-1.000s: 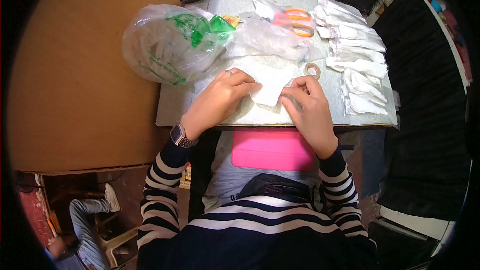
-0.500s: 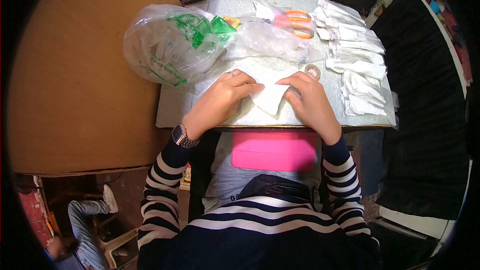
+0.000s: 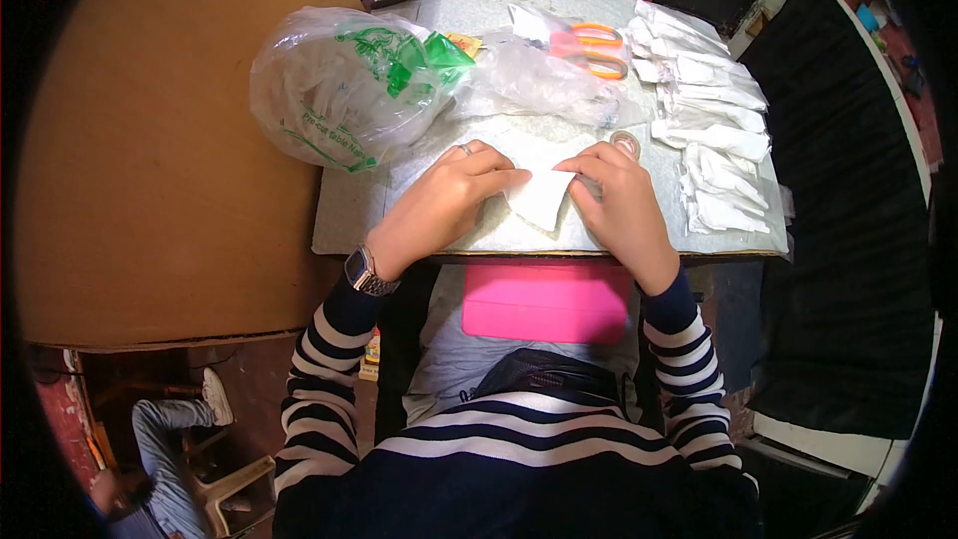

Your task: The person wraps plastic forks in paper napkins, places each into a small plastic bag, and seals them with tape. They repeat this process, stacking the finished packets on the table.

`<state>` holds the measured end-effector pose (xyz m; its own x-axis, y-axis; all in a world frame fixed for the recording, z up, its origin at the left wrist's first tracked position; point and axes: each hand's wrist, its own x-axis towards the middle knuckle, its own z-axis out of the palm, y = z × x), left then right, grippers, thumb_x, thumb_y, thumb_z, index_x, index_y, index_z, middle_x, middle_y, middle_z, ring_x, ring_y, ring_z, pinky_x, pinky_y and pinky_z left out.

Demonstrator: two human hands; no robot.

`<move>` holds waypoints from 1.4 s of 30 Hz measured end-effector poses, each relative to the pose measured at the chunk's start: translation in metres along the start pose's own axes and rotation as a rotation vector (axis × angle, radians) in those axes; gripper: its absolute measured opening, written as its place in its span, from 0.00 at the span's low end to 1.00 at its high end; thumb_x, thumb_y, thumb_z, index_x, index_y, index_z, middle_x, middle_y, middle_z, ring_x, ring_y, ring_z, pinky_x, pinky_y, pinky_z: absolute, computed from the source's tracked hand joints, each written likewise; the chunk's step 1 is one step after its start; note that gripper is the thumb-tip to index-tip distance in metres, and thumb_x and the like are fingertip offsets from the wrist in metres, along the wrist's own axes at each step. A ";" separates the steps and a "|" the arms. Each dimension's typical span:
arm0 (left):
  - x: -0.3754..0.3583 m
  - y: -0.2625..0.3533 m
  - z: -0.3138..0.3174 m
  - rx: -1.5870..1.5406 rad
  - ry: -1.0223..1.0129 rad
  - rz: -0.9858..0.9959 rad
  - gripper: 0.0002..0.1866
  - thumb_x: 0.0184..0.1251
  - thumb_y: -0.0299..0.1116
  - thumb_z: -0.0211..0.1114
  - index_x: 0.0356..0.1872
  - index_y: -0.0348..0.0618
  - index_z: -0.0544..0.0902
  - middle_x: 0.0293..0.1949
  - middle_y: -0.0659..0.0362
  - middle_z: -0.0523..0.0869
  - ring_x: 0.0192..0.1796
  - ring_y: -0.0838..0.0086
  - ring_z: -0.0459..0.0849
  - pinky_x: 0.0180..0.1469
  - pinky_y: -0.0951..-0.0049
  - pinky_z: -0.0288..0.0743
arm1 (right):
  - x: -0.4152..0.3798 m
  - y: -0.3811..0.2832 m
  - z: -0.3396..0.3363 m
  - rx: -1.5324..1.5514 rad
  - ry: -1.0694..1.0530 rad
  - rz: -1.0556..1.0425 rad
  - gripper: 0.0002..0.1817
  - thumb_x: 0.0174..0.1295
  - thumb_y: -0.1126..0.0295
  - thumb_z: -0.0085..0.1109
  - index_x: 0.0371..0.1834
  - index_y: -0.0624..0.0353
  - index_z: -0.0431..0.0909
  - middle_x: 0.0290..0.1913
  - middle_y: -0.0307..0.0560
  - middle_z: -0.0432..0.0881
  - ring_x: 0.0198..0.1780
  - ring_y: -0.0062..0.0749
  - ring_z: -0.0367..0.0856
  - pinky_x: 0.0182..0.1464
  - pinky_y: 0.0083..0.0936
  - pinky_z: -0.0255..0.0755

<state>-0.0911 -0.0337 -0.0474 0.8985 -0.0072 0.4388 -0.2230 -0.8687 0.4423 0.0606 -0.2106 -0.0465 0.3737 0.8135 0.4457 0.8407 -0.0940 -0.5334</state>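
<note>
A white paper napkin (image 3: pixel 540 202) lies near the front of the table, one corner pointing towards me. My left hand (image 3: pixel 451 196) pinches its left edge between thumb and fingers. On the opposite edge, my right hand (image 3: pixel 621 208) grips the napkin in the same way, fingers curled. Just beyond the right fingers is a roll of tape (image 3: pixel 626 144). A clear plastic bag with green print (image 3: pixel 334 95), reading in part "Pre-cut Table", stands past my left hand.
Orange-handled scissors (image 3: pixel 601 68) lie at the back by crumpled clear plastic (image 3: pixel 534 80). Several white bundles (image 3: pixel 714 118) line the table's right side. A brown board (image 3: pixel 170 160) borders the left. A pink object (image 3: pixel 546 301) rests on my lap. Another person's leg (image 3: pixel 160 439) shows lower left.
Hardly anything differs. Both hands keep their hold on the napkin, with only a very slight shift of the left hand to the right.
</note>
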 end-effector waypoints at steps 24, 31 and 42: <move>-0.005 -0.001 0.001 0.081 0.006 0.052 0.19 0.49 0.18 0.62 0.45 0.44 0.87 0.40 0.59 0.83 0.45 0.64 0.80 0.50 0.68 0.72 | -0.015 0.000 -0.009 0.168 -0.094 0.005 0.06 0.55 0.80 0.62 0.36 0.65 0.83 0.38 0.48 0.80 0.38 0.40 0.82 0.41 0.29 0.76; -0.007 -0.002 -0.003 0.013 0.005 0.029 0.17 0.49 0.16 0.64 0.41 0.43 0.87 0.41 0.57 0.83 0.49 0.63 0.81 0.52 0.66 0.73 | -0.016 -0.003 -0.012 0.094 -0.115 -0.052 0.06 0.57 0.76 0.62 0.37 0.64 0.83 0.37 0.49 0.79 0.41 0.41 0.78 0.45 0.31 0.74; -0.007 0.003 -0.011 -0.001 -0.075 0.009 0.14 0.48 0.16 0.61 0.38 0.38 0.84 0.47 0.55 0.84 0.57 0.59 0.79 0.60 0.63 0.70 | -0.008 -0.008 -0.005 0.013 -0.118 0.080 0.09 0.61 0.68 0.63 0.40 0.60 0.78 0.34 0.50 0.78 0.39 0.45 0.78 0.42 0.35 0.72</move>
<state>-0.1019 -0.0307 -0.0409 0.9223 -0.0525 0.3829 -0.2317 -0.8679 0.4393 0.0527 -0.2193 -0.0427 0.3900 0.8656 0.3140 0.8047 -0.1547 -0.5732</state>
